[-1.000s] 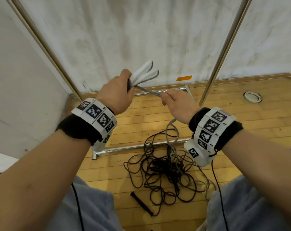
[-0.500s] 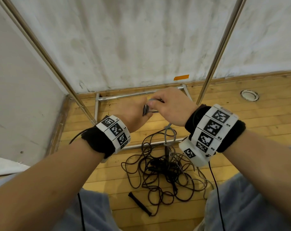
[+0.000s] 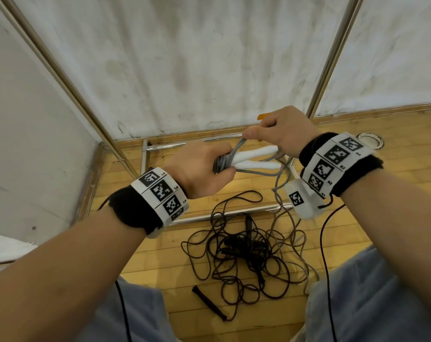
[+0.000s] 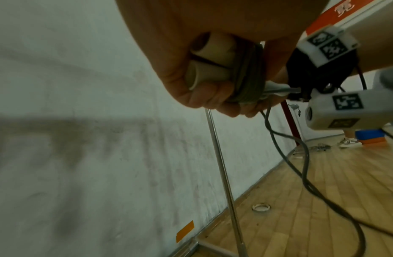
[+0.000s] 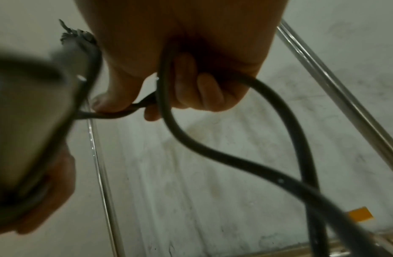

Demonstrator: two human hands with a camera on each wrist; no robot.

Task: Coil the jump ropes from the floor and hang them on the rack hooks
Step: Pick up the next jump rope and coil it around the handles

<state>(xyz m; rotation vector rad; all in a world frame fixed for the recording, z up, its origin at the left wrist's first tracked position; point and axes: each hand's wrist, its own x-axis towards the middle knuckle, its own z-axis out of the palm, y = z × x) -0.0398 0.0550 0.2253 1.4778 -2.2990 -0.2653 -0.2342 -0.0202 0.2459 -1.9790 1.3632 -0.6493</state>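
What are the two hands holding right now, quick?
Left hand: closed around the two white handles and the wound grey rope.
Right hand: closed, pinching the loose grey rope.

The wooden plank floor carries a tangled pile of thin black jump ropes in the middle, a black handle lying nearer, the rack's chrome base bars beyond, and a round white ring at far right.
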